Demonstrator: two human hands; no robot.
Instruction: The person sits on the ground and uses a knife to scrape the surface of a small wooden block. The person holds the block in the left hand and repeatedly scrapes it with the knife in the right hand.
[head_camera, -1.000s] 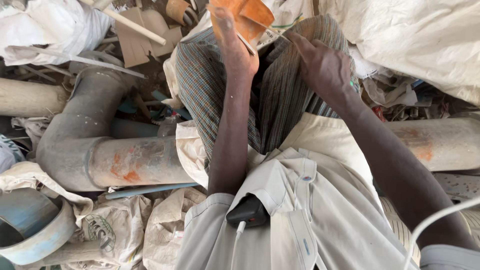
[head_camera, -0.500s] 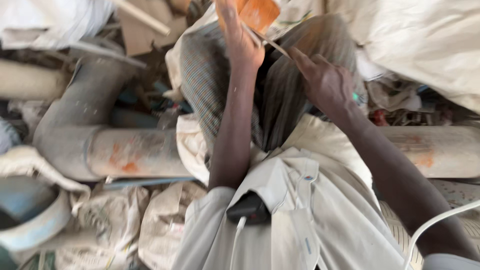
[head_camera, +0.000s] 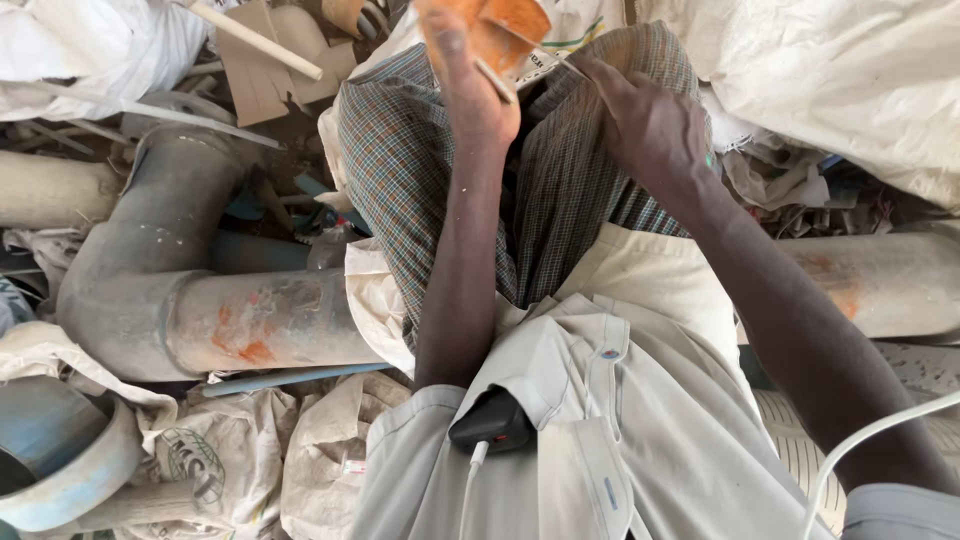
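At top centre of the frame, the left hand (head_camera: 470, 90) grips an orange plastic piece (head_camera: 500, 25); the right hand (head_camera: 650, 120) pinches what may be a thin blade (head_camera: 545, 58) against it, mid-scrape; steadiness is needed next.

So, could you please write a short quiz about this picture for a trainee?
1. True or false: the left hand holds an orange piece.
2. What lies to the person's left on the ground? A) grey pipe elbow B) a ladder C) a bucket
3. Which hand pinches the thin stick?

Key: 1 true. 2 A. 3 The right hand.
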